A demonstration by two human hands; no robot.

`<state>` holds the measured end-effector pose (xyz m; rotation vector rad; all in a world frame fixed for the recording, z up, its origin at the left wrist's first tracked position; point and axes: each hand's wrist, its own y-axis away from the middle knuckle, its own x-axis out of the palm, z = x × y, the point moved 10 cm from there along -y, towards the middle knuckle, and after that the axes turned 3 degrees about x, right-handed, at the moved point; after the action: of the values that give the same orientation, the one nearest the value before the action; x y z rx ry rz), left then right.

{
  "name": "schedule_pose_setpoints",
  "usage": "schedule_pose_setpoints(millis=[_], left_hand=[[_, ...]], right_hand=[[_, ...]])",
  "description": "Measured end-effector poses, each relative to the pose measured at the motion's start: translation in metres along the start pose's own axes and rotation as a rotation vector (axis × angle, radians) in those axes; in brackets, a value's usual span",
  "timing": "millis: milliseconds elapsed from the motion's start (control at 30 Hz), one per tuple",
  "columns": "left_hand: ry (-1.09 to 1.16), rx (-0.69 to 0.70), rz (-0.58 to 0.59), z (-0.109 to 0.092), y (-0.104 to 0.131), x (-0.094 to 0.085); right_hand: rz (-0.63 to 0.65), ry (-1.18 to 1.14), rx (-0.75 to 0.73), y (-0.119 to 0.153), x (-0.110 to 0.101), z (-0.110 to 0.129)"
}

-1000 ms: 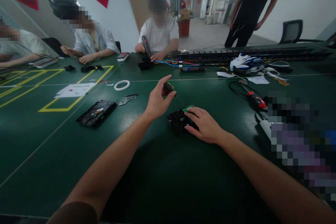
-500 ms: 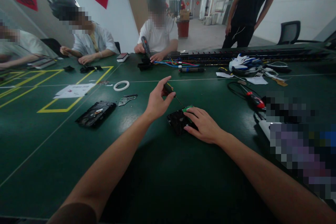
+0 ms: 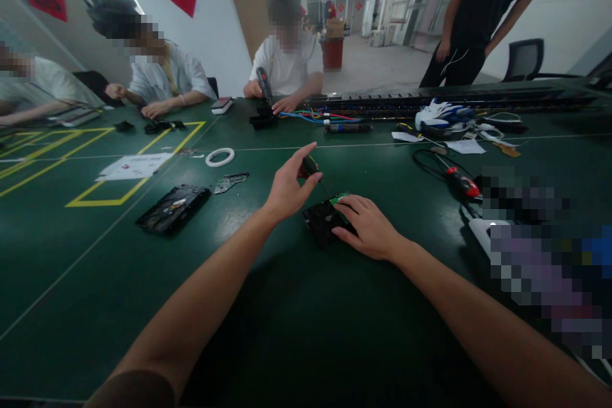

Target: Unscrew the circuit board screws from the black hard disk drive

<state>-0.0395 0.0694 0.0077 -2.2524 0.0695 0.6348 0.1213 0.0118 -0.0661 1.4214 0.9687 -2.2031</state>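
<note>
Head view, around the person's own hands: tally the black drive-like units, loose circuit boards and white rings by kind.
Black drive-like units: 2, one under the right hand, one farther left
Loose circuit boards: 1
White rings: 1
Total: 4

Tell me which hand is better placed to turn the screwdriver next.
Left, I'd judge: the left hand holds the screwdriver, its shaft slanting down toward the black device. The right hand rests on that device, so seems better placed for steadying.
</note>
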Motion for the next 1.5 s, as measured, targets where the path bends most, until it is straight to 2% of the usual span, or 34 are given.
schedule_pose_setpoints(millis=[767, 1333, 1500], left_hand=[[-0.027, 0.002, 0.038, -0.002, 0.0, 0.003], [-0.148, 0.135, 0.118, -0.021, -0.004, 0.009], [-0.151, 0.132, 0.08, -0.028, -0.009, -0.002]], right_hand=[[-0.01, -0.006, 0.0, -0.001, -0.002, 0.001], [0.002, -0.006, 0.005, 0.0, 0.0, 0.0], [-0.005, -0.002, -0.006, 0.001, -0.001, 0.001]])
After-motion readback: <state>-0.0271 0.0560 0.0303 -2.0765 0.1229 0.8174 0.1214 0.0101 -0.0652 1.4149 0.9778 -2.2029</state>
